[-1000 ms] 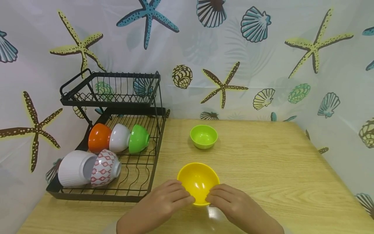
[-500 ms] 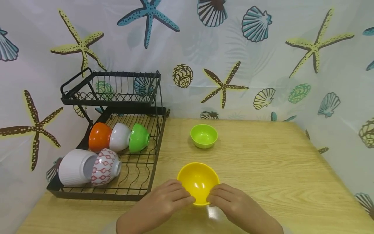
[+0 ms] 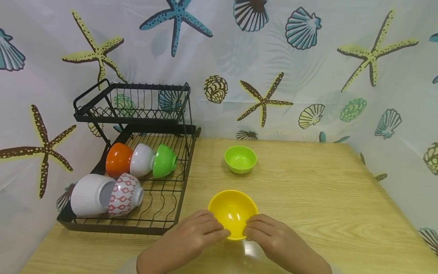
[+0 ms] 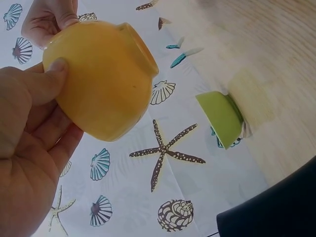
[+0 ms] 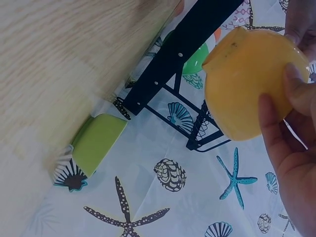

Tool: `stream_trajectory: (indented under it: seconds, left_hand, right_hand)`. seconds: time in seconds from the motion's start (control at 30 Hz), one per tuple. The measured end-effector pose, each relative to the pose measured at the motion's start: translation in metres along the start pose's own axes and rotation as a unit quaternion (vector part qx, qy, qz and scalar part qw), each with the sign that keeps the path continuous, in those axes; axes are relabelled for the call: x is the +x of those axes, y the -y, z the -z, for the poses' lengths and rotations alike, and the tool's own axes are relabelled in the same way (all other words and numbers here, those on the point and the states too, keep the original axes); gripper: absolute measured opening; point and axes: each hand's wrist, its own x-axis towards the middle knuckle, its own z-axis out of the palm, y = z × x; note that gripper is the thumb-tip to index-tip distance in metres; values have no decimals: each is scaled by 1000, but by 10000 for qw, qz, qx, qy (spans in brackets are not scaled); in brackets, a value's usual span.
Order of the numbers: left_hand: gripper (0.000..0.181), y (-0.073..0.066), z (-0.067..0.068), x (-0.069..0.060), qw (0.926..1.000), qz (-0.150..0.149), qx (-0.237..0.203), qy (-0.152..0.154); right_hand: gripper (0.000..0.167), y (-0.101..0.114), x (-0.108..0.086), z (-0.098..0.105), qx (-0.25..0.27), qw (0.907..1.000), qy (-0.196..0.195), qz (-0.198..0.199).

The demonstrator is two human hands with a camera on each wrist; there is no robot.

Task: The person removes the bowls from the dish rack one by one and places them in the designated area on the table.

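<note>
Both hands hold a yellow bowl (image 3: 232, 207) by its near rim, with its inside turned up toward the head camera. My left hand (image 3: 195, 234) grips the left side, the thumb on the outer wall in the left wrist view. On the opposite side, my right hand (image 3: 273, 238) grips the rim, thumb and fingers pinching the wall in the right wrist view. The bowl's foot shows in the left wrist view, where the bowl (image 4: 103, 81) appears raised off the table. Beyond it a lime-green bowl (image 3: 240, 160) stands upright on the table.
A black two-tier dish rack (image 3: 137, 230) stands at the left. On its lower tier lean an orange bowl (image 3: 118, 160), a white bowl (image 3: 141, 160), a green bowl (image 3: 164, 161), a ribbed white bowl (image 3: 87, 196) and a red-patterned bowl (image 3: 123, 194). A shell-print curtain (image 3: 239, 53) surrounds the wooden table (image 3: 318, 190).
The head view has shifted slightly, so the scene sits a little farther right. Both hands keep their grip on the yellow bowl, which stays in nearly the same place.
</note>
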Motion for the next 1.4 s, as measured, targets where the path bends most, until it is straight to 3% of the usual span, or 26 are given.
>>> stream_trajectory:
  seconds: [0.4,0.63,0.83,1.17,1.4]
  left_hand:
    - [34,2,-1,1,9994,322,-30,-129]
    - [28,4,-2,0,9980,417,77,-459]
    - [36,5,-1,-3,9961,672,111,-565]
    - [53,9,7,-12,9918,1218,65,-388]
    - [54,13,11,-21,9912,1277,201,-291]
  right_hand:
    - [36,-2,1,-5,80,9997,-200,-139]
    - [36,-6,2,-9,122,9990,-433,-82]
    - [37,-10,2,-10,100,9984,-518,-191]
    - [38,-18,0,-11,78,9978,-373,-552]
    - [34,-27,-5,-14,97,9964,-438,-726]
